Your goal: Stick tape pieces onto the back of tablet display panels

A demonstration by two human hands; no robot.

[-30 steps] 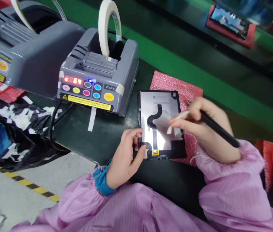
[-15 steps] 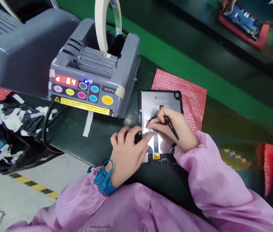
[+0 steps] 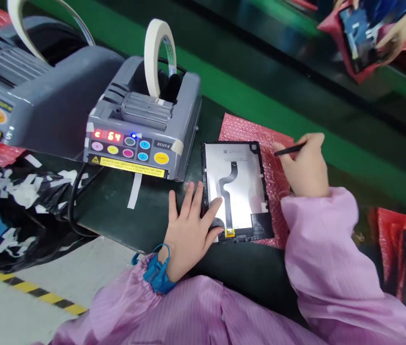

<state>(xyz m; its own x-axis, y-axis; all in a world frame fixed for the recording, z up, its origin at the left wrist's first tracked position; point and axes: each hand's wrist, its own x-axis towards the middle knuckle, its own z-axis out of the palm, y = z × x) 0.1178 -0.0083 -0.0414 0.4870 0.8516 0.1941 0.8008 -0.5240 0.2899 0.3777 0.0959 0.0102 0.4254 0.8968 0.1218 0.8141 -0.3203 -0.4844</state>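
A tablet screen panel (image 3: 240, 177) lies face down on a red bubble-wrap sheet (image 3: 249, 128), its black flex cable (image 3: 227, 184) curving down the silver back. My left hand (image 3: 188, 225) rests flat at the panel's left edge with fingers spread, thumb on the panel's lower left. My right hand (image 3: 305, 165) sits to the right of the panel on the bubble wrap, closed around a thin black stylus (image 3: 289, 150) that points left.
A grey tape dispenser (image 3: 145, 129) with a roll of white tape (image 3: 157, 52) stands left of the panel, a cut strip (image 3: 133, 190) hanging from its outlet. A second dispenser (image 3: 37, 91) sits further left. Another person's hands hold a device (image 3: 364, 33) at top right.
My right hand lifted off the panel's middle and moved right onto the bubble wrap with the stylus. My left hand's fingers flattened out beside the panel.
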